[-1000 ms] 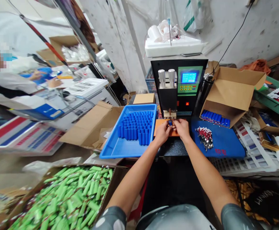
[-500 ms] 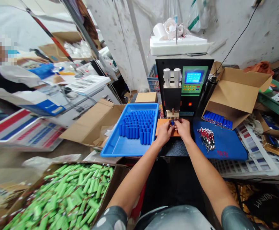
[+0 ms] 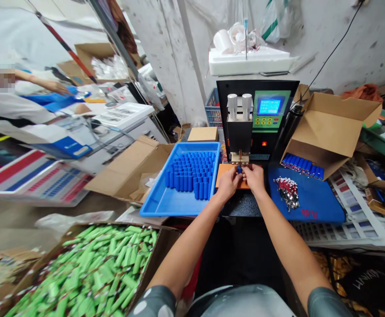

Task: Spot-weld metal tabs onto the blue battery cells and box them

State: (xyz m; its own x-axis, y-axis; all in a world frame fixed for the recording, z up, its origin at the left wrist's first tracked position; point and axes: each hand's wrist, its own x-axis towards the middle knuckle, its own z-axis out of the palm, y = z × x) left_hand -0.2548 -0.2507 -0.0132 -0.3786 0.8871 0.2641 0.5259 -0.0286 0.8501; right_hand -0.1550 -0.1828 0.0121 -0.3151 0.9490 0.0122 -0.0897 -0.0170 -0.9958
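Right of the frame's centre, your left hand [image 3: 228, 181] and right hand [image 3: 253, 177] pinch one small blue cylinder [image 3: 239, 169] between them, just below the thin copper-coloured metal prongs [image 3: 240, 155]; its long axis is too covered to tell.
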